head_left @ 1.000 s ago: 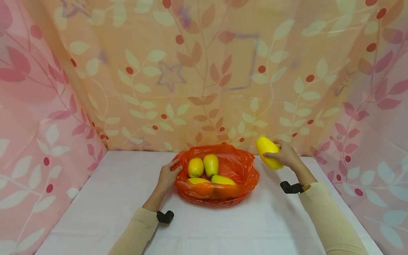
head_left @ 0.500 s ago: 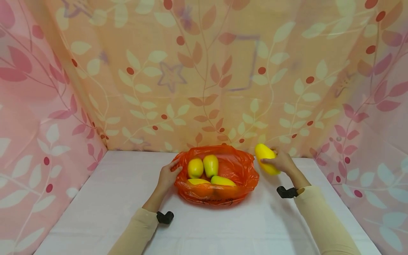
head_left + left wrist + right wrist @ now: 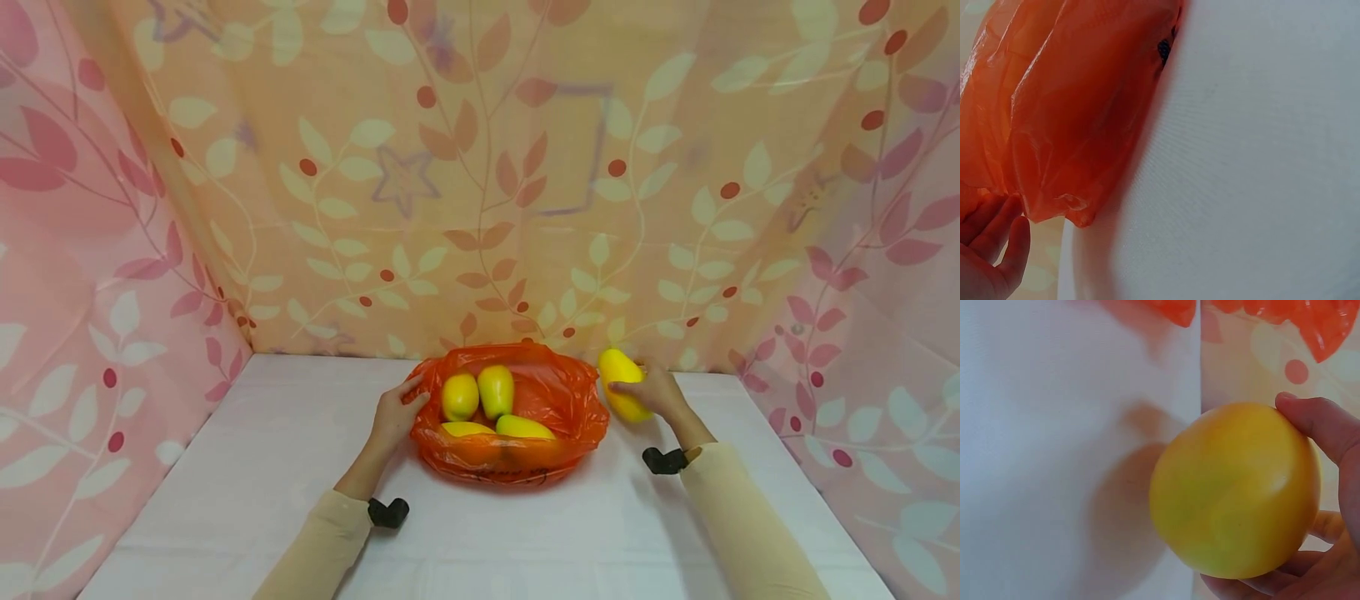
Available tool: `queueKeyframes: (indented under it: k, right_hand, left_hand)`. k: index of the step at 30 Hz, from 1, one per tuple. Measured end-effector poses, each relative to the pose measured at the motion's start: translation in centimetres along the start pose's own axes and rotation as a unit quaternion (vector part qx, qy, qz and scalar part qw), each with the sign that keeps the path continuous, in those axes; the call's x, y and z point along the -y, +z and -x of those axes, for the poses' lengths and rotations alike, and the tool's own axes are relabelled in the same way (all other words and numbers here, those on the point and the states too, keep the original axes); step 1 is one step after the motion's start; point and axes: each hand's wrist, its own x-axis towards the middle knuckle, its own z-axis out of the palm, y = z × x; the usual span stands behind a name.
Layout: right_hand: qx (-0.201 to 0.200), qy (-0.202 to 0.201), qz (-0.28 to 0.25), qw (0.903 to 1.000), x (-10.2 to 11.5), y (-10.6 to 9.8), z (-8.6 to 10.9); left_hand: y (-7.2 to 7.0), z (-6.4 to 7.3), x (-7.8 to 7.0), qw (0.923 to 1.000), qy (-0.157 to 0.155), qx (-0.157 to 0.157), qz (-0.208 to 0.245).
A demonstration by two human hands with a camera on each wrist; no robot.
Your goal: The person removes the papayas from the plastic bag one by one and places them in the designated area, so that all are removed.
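Observation:
A red plastic bag (image 3: 525, 462) with dark lettering sits on the white table, its mouth spread wide. Several yellow-green mangoes lie inside, among them an upright-looking mango (image 3: 496, 392) and one partly behind the front wall (image 3: 525, 427). At the bag's left side is my left hand (image 3: 393, 417); in the left wrist view its fingers (image 3: 994, 228) lie against the plastic, the thumb apart from them. Just right of the bag, my right hand (image 3: 660, 390) grips a yellow mango (image 3: 622, 385) between thumb and fingers. That mango (image 3: 1235, 494) throws a shadow on the table in the right wrist view.
The white tabletop (image 3: 480, 542) runs back to a leaf-patterned cloth wall (image 3: 480, 208). Pink patterned cloth walls flank it, left (image 3: 90, 375) and right (image 3: 885, 358). Each wrist carries a black camera, one near the left sleeve (image 3: 388, 512) and one by the right (image 3: 664, 461).
My right hand has lowered the mango and brought it slightly left, beside the bag. The left hand, the bag and the mangoes in it stay where they were.

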Motion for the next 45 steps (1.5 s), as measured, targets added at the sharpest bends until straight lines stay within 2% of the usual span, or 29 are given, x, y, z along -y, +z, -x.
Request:
queueKeyframes:
  k: [5,10,32,45]
  right_hand:
    - [0.002,0.018,0.002,0.9998,-0.3,0.5,-0.1]
    - [-0.003,0.015,0.009,0.9998,-0.4,0.8,-0.3]
    - [0.017,0.052,-0.009,0.9985,-1.0,1.1,-0.5]
    - [0.007,0.045,0.016,0.9988,-1.0,1.1,-0.5]
  left_hand:
    - [0.0,0.0,0.2,1.0000,-0.002,-0.005,-0.008]
    - [0.1,0.0,0.2,0.9999,-0.001,-0.010,-0.007]
    - [0.4,0.2,0.2,0.9998,-0.019,0.000,0.007]
    - [0.2,0.1,0.0,0.9999,-0.010,-0.002,0.006]
